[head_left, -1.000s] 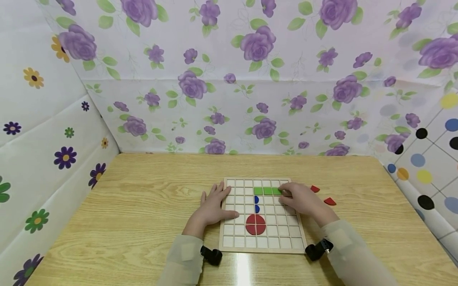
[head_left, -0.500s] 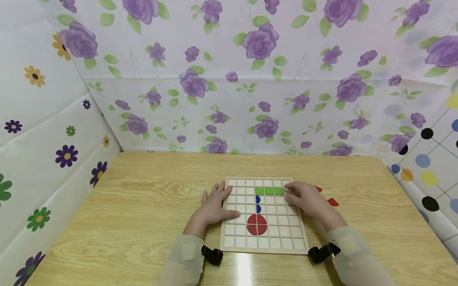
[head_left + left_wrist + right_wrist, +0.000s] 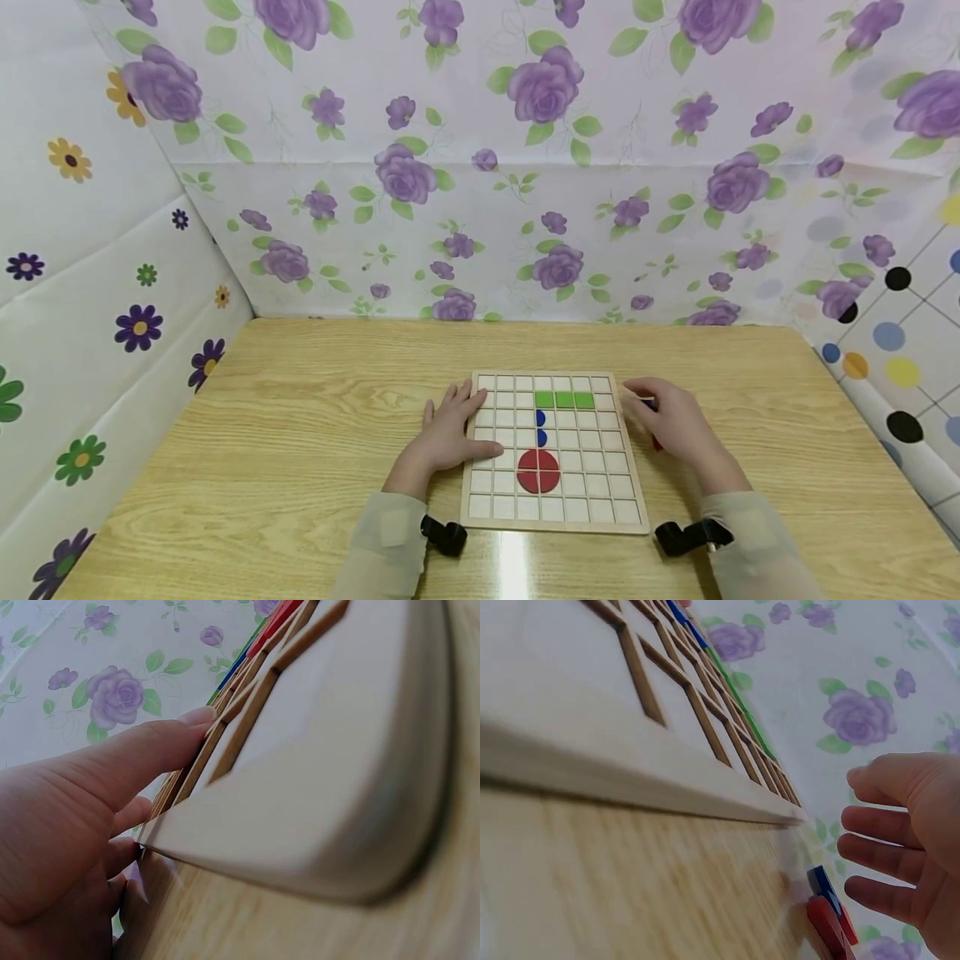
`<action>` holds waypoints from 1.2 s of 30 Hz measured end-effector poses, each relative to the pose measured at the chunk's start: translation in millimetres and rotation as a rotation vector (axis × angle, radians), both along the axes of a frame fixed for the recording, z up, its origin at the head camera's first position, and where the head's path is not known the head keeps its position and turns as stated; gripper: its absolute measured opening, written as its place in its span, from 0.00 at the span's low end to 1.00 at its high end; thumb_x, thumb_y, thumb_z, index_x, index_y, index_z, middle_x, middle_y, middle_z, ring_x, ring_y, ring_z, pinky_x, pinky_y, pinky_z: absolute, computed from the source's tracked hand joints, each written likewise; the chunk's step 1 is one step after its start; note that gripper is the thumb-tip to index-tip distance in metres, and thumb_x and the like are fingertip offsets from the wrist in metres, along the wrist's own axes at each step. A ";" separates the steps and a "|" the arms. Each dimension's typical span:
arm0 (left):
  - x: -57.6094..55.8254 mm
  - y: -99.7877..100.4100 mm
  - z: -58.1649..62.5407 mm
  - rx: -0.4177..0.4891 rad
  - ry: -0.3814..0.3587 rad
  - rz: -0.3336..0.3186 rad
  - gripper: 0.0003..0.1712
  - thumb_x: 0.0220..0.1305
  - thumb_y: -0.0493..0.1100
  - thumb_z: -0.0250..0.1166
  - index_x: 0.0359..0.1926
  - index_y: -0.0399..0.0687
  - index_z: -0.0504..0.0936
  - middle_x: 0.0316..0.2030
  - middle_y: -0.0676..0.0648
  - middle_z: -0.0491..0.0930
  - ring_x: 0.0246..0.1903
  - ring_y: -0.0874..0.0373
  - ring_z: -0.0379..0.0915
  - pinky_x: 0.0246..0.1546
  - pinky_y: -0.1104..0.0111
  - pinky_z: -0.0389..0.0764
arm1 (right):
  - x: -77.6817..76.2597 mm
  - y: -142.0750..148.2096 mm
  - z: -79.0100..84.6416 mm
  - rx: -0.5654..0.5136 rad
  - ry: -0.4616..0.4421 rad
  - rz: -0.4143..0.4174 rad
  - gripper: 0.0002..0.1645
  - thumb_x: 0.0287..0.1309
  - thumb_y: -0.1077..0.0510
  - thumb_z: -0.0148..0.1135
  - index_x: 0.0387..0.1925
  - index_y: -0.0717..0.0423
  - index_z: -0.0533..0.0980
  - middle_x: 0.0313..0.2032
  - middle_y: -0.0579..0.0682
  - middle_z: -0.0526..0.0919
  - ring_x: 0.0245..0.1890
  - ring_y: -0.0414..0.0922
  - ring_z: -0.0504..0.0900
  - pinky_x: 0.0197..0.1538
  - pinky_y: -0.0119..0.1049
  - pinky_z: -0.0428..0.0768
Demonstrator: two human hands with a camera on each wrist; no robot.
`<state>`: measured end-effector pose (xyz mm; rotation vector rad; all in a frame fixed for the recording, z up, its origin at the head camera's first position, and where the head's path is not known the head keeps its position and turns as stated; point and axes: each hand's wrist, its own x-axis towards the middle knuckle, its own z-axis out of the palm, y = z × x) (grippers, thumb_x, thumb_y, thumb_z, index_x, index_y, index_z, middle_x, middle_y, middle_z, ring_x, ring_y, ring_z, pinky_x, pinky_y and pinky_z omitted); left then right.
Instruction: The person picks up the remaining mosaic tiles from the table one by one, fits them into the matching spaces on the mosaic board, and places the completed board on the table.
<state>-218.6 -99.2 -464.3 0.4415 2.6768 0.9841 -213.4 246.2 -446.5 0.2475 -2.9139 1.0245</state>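
Left hand [image 3: 442, 439] on wooden grid [image 3: 567, 439]

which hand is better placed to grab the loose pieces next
Likely the right hand: it is beside the loose blue piece and red pieces, while the left hand rests on the opposite edge of the wooden grid board.

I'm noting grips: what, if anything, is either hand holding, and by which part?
Nothing is gripped. The left hand rests on the board at its left edge, thumb on top; the right hand is empty, fingers apart.
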 end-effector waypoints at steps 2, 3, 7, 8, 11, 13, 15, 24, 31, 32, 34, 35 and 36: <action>0.1 0.3 0.2 0.000 -0.005 0.000 0.53 0.50 0.61 0.70 0.73 0.55 0.54 0.75 0.48 0.40 0.75 0.48 0.27 0.69 0.44 0.23 | 0.4 3.8 0.1 0.009 0.020 -0.015 0.22 0.66 0.55 0.55 0.57 0.61 0.73 0.50 0.61 0.80 0.39 0.52 0.81 0.45 0.49 0.79; 0.2 0.4 0.4 -0.002 -0.007 -0.001 0.53 0.50 0.61 0.70 0.73 0.56 0.54 0.75 0.48 0.39 0.75 0.49 0.27 0.69 0.45 0.23 | 0.5 5.6 0.2 0.016 0.030 -0.022 0.21 0.66 0.55 0.55 0.57 0.61 0.74 0.49 0.61 0.81 0.42 0.53 0.81 0.47 0.50 0.79; -0.3 0.4 0.1 -0.001 -0.003 -0.004 0.54 0.50 0.61 0.70 0.73 0.54 0.55 0.75 0.47 0.40 0.74 0.47 0.27 0.68 0.44 0.24 | -0.1 12.8 0.5 0.036 0.036 -0.030 0.19 0.66 0.58 0.54 0.55 0.64 0.74 0.46 0.62 0.81 0.42 0.55 0.81 0.43 0.49 0.80; -0.4 0.6 0.2 -0.003 -0.001 -0.005 0.54 0.50 0.62 0.70 0.73 0.54 0.55 0.75 0.47 0.40 0.74 0.47 0.27 0.68 0.44 0.24 | 0.0 14.5 0.9 0.042 0.033 -0.034 0.19 0.66 0.59 0.54 0.55 0.64 0.74 0.46 0.62 0.81 0.41 0.54 0.81 0.41 0.48 0.81; -0.9 0.5 -0.1 -0.011 0.002 -0.007 0.54 0.50 0.62 0.70 0.73 0.54 0.55 0.75 0.47 0.40 0.74 0.47 0.27 0.68 0.43 0.24 | 0.2 19.1 1.7 0.067 0.026 -0.042 0.18 0.65 0.58 0.54 0.53 0.64 0.75 0.45 0.62 0.81 0.38 0.54 0.81 0.38 0.46 0.81; -1.1 0.5 -0.3 -0.012 0.001 -0.007 0.54 0.50 0.62 0.70 0.73 0.54 0.55 0.75 0.47 0.40 0.74 0.47 0.27 0.68 0.43 0.24 | 0.1 21.2 1.9 0.083 0.016 -0.048 0.18 0.65 0.58 0.55 0.53 0.63 0.76 0.46 0.63 0.81 0.38 0.54 0.81 0.39 0.47 0.81; -1.1 0.4 -0.2 -0.013 -0.002 -0.004 0.54 0.50 0.62 0.70 0.73 0.55 0.54 0.75 0.47 0.40 0.75 0.47 0.27 0.69 0.44 0.24 | -0.2 22.9 2.3 0.097 0.011 -0.053 0.18 0.65 0.58 0.55 0.52 0.63 0.77 0.46 0.63 0.81 0.40 0.55 0.81 0.43 0.49 0.80; 0.9 1.1 1.2 -0.002 -0.015 0.003 0.53 0.51 0.61 0.70 0.73 0.56 0.54 0.75 0.49 0.39 0.75 0.49 0.26 0.68 0.44 0.23 | -2.6 22.5 0.3 0.131 -0.035 -0.024 0.16 0.62 0.59 0.58 0.48 0.64 0.79 0.40 0.60 0.80 0.36 0.49 0.79 0.40 0.46 0.77; 0.8 0.8 1.7 0.005 -0.016 -0.002 0.53 0.51 0.60 0.70 0.73 0.55 0.54 0.75 0.48 0.39 0.75 0.48 0.26 0.68 0.44 0.23 | -2.4 19.3 -3.6 0.178 -0.040 0.011 0.13 0.62 0.61 0.58 0.46 0.63 0.80 0.40 0.60 0.76 0.39 0.51 0.77 0.45 0.50 0.78; 0.8 0.8 1.8 0.009 -0.014 -0.003 0.53 0.51 0.60 0.70 0.73 0.55 0.54 0.75 0.47 0.39 0.75 0.48 0.27 0.68 0.43 0.23 | -2.3 19.2 -3.7 0.176 -0.043 0.014 0.12 0.62 0.61 0.58 0.45 0.63 0.80 0.40 0.60 0.76 0.39 0.52 0.77 0.45 0.50 0.78; 0.8 0.9 2.5 0.011 -0.016 -0.005 0.53 0.51 0.60 0.70 0.73 0.54 0.54 0.75 0.47 0.39 0.75 0.48 0.27 0.68 0.44 0.23 | -2.1 19.1 -3.7 0.170 -0.050 0.023 0.10 0.61 0.63 0.58 0.42 0.62 0.80 0.41 0.61 0.76 0.41 0.53 0.77 0.46 0.51 0.78; 0.8 1.0 2.4 0.014 -0.013 -0.006 0.53 0.51 0.60 0.70 0.73 0.54 0.54 0.75 0.47 0.40 0.74 0.47 0.27 0.68 0.43 0.23 | -2.1 19.1 -3.7 0.167 -0.052 0.030 0.09 0.61 0.63 0.59 0.41 0.62 0.80 0.41 0.61 0.75 0.41 0.53 0.77 0.46 0.51 0.78; 0.7 1.1 2.4 0.016 -0.010 -0.006 0.53 0.51 0.60 0.70 0.73 0.53 0.55 0.75 0.46 0.40 0.74 0.47 0.27 0.68 0.43 0.23 | -2.2 19.1 -3.9 0.166 -0.054 0.037 0.08 0.61 0.63 0.59 0.40 0.62 0.80 0.41 0.61 0.75 0.40 0.53 0.77 0.45 0.50 0.78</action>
